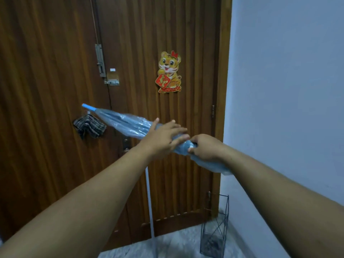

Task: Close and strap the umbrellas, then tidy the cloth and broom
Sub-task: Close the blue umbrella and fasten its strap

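We start at the right hand (203,148), whose fingers are curled tight round the gathered lower end of the translucent pale-blue plastic umbrella (128,123); it pinches the folds there, we judge, so the canopy cannot spring loose while the strap is found. The left hand (163,135) lies flat over the canopy just to the left of it, fingers straight and spread, pressing the loose plastic down against the ribs (smoothing it, most likely, before wrapping). We cannot make out the strap itself.

The umbrella is held in mid-air in front of the brown ribbed wooden door (55,71), slanting from the right hand up and away to its solid light-blue tip (88,106) at the far left. Its canopy is collapsed but baggy and creased, not yet wound snug.

Farther out, a dark checked cloth (89,126) hangs on the door below the tip, and a black wire stand (215,231) sits on the floor at the lower right, beside the pale wall (288,71).
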